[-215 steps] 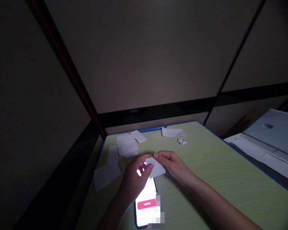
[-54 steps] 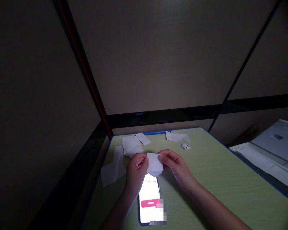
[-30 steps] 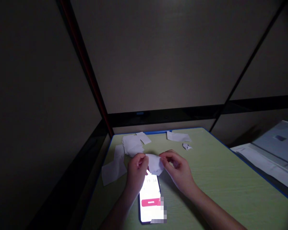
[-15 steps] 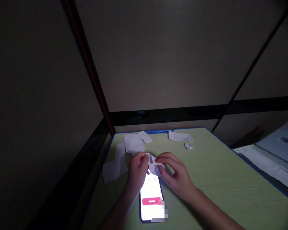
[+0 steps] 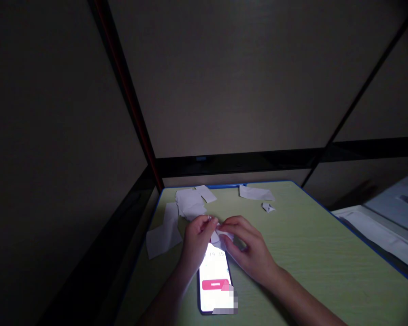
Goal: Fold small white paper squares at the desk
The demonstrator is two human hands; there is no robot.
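Observation:
Both my hands meet over the middle of a green table (image 5: 309, 253) in a dim room. My left hand (image 5: 197, 237) and my right hand (image 5: 246, 249) pinch one small folded piece of white paper (image 5: 221, 234) between their fingertips, just above the top of a lit phone (image 5: 215, 283). The phone lies flat on the table, its screen showing a red button. Most of the paper is hidden by my fingers.
A stack of white paper squares (image 5: 188, 204) and loose sheets (image 5: 161, 235) lie at the table's far left. Another sheet (image 5: 256, 193) and a tiny folded piece (image 5: 268, 208) sit at the far edge. A pale flat surface (image 5: 387, 222) is at right, past the blue table rim.
The paper was held up open between my hands; now it is folded smaller and lowered toward the phone, with both hands' fingertips closed tighter on it.

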